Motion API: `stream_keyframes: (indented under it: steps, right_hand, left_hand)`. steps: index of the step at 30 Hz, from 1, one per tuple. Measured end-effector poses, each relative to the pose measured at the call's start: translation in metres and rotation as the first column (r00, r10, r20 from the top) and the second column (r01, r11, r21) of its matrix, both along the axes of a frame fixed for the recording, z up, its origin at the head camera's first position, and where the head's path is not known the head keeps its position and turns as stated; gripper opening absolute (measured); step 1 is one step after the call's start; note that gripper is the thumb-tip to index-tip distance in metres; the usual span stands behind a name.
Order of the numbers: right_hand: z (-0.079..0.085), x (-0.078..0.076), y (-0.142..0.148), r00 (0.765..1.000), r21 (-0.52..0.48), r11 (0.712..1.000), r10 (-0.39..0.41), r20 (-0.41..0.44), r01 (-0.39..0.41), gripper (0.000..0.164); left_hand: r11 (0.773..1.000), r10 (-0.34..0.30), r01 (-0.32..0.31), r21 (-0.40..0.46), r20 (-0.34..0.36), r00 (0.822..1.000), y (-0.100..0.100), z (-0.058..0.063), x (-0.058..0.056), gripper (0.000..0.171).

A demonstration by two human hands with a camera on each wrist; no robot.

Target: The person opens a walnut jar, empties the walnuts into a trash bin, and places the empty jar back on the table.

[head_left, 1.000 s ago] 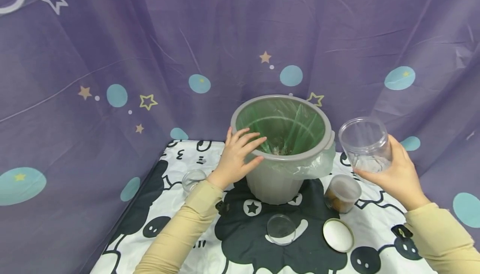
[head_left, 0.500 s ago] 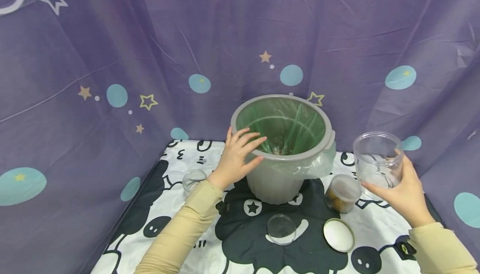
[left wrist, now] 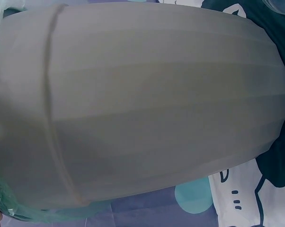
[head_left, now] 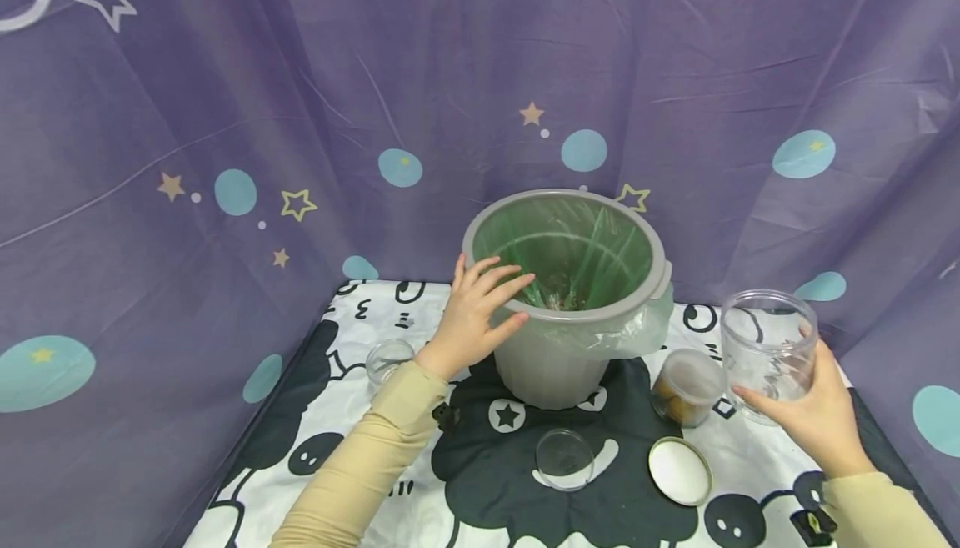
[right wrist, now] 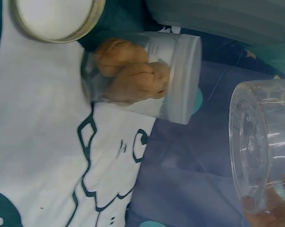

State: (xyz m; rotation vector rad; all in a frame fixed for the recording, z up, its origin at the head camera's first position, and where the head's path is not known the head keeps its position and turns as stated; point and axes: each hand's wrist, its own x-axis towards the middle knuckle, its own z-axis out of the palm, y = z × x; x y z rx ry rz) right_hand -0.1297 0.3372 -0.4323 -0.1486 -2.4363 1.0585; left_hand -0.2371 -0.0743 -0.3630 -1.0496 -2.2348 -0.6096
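My left hand [head_left: 476,314] rests on the near-left rim of a grey trash bin [head_left: 547,369], fingers spread and fairly straight over the opening. A thin green plastic bag [head_left: 600,239] lines the bin, with small scraps at its bottom. On the right, my right hand [head_left: 821,419] grips a clear, lidless jar [head_left: 768,356] around its side, low over the cloth. The jar [right wrist: 261,142] shows nothing inside in the right wrist view. Beside it stands a smaller jar [head_left: 686,389] with a frosted lid and brown, wrinkled lumps [right wrist: 138,80] inside. The left wrist view shows mostly the bin wall [left wrist: 156,104].
Nearer the front lie a clear round lid [head_left: 565,459] and a white lid with a gold edge [head_left: 680,471]. A small clear container [head_left: 388,356] is behind the left forearm. A patterned cloth [head_left: 405,498] covers the table; a purple curtain [head_left: 450,72] hangs behind.
My right hand has carried the clear jar down and to the right, away from the bin toward the cloth, turning it more upright. The left hand has stayed on the rim.
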Motion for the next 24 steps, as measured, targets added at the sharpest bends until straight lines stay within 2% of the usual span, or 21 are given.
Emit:
stream_keyframes:
  steps: [9, 18, 24]
  right_hand:
    - [-0.019, 0.012, 0.009, 0.996, -0.01, 0.999, -0.033, 0.087, 0.034, 0.117]
    - [-0.037, 0.022, 0.018, 0.989, -0.039, 0.995, -0.081, 0.124, 0.087, 0.112]
    - [-0.05, 0.028, 0.023, 0.981, -0.067, 0.993, -0.085, 0.174, 0.098, 0.109]
  left_hand:
    - [1.0, 0.012, -0.012, -0.017, 0.007, 1.0, 0.0, 0.0, 0.001, 0.064]
    - [1.0, 0.01, -0.01, -0.006, -0.003, 1.0, 0.0, 0.0, 0.001, 0.064]
    - [1.0, 0.009, -0.009, 0.0, 0.0, 1.0, 0.0, 0.0, 0.001, 0.065]
